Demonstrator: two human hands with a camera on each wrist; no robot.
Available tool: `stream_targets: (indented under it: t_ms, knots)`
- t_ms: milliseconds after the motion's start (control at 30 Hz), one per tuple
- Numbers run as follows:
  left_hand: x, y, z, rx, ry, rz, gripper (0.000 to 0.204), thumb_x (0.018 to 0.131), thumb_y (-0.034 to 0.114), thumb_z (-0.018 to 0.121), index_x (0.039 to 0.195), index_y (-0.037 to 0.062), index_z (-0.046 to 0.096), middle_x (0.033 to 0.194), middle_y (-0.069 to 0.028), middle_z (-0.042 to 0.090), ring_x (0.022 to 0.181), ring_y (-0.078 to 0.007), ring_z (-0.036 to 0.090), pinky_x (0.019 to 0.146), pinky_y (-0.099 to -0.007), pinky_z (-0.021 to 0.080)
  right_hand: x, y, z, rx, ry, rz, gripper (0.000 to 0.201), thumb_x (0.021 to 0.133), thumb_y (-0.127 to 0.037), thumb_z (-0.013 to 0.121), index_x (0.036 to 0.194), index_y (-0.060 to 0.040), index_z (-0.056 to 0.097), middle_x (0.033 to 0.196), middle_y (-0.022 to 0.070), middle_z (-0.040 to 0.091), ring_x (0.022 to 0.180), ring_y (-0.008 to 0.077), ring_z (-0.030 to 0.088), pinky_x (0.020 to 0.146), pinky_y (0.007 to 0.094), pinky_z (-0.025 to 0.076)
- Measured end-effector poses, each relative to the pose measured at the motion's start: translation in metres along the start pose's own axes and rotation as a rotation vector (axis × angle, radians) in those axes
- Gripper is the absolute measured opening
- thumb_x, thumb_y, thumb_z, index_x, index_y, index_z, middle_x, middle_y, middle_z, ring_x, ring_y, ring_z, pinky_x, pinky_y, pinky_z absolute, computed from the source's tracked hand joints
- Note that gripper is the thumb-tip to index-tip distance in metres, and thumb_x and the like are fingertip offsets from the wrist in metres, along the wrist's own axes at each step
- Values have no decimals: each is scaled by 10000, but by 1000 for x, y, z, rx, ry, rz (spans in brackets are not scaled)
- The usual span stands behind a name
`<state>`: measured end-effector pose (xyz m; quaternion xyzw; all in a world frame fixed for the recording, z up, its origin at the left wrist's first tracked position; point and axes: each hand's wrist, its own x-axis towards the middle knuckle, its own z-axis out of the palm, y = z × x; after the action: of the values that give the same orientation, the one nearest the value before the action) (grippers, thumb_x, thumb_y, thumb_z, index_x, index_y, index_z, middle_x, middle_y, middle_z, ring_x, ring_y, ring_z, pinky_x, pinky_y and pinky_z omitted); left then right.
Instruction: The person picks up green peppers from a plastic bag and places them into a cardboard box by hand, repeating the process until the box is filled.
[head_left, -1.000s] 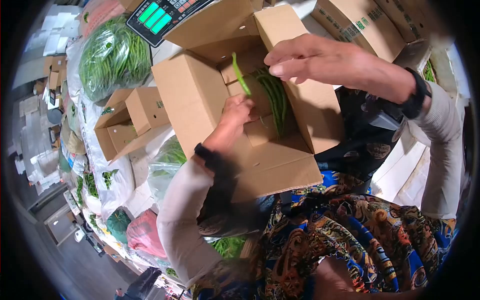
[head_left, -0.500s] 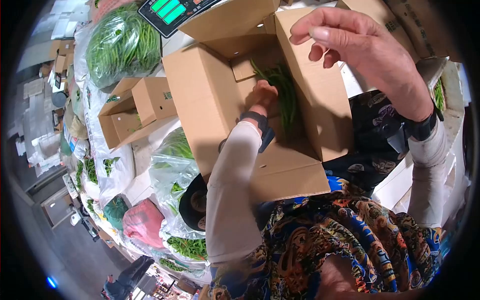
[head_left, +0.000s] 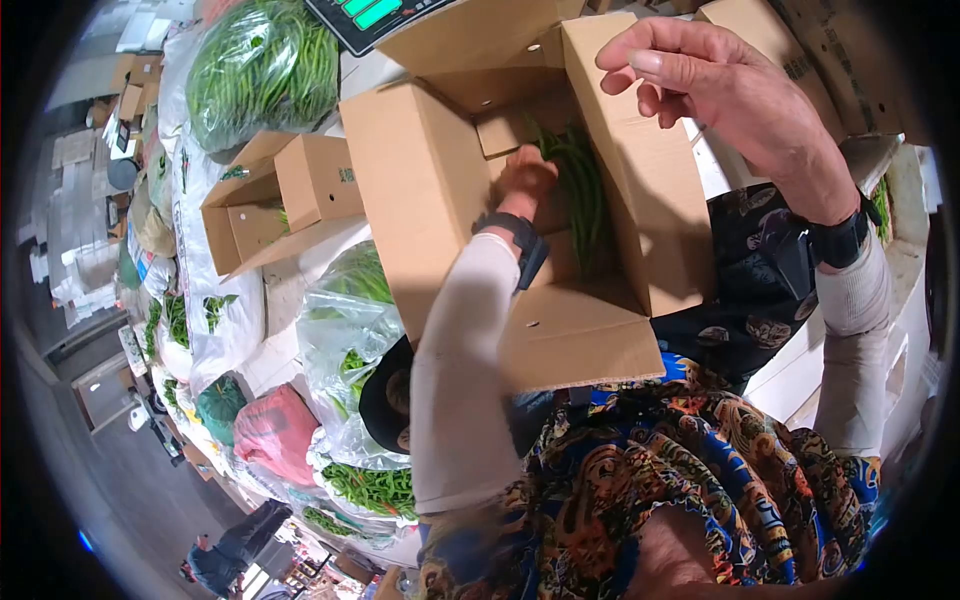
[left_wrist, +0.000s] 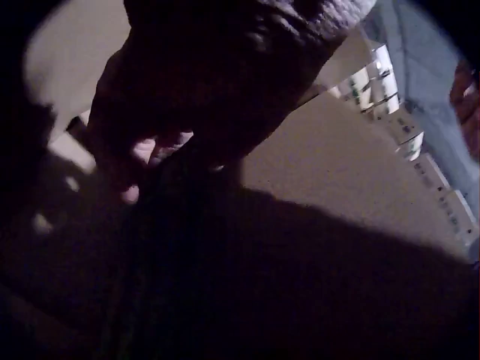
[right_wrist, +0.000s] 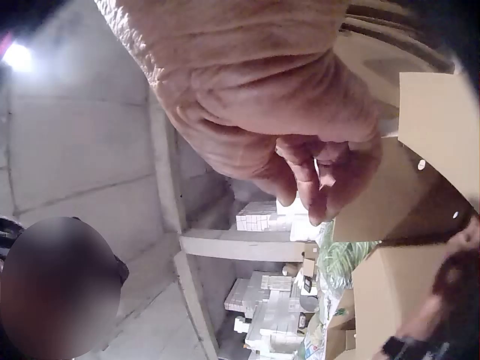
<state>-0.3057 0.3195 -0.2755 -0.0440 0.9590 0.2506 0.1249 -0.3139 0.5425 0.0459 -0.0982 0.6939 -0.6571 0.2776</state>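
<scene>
Left hand [head_left: 525,175]: inside the large cardboard box [head_left: 405,190], beside the green peppers [head_left: 585,195]; fingers blurred, dark in the left wrist view; how far open, or whether gripping, cannot be told. Right hand [head_left: 720,90]: raised above the box's right flap, fingers loosely bent, holding nothing. Peppers: lying along the right inner wall, upper ends indistinct. Bagged peppers [head_left: 262,75]: left of box. Scale [head_left: 372,14]: cut off by the top edge.
</scene>
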Motion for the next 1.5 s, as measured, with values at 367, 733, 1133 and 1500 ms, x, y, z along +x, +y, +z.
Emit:
stream_targets:
  t_ms: [367,733,1133,1500]
  knots:
    - [-28,50,-209,-884,-181,-169,113,853,90,599,891,-8,638,739,-68,638,645,-125,606,580,-219,501,1,8,8,-40,-22,10,255,937,-299,576,1051,-84,650,895,-18,620,734,37,507,660,189,419]
    - [-32,14,-53,-978,-141,-472,116,861,109,525,917,52,609,773,-116,600,683,-222,566,594,-288,455,6,6,16,-159,-85,-1,251,934,-286,577,1053,-75,642,884,-6,628,720,40,537,658,184,441]
    - [-7,36,-25,-763,52,-755,231,816,153,503,876,-18,646,985,-210,658,831,-313,623,776,-397,480,-1,-3,2,-137,-89,32,249,921,-257,580,1036,-42,631,863,21,624,711,59,516,657,209,432]
    - [-17,21,-6,-647,522,-154,45,755,59,637,767,19,620,683,-135,632,630,-257,603,624,-375,479,2,1,-7,-138,-122,39,276,909,-279,597,1052,-46,637,868,24,628,713,62,511,659,212,426]
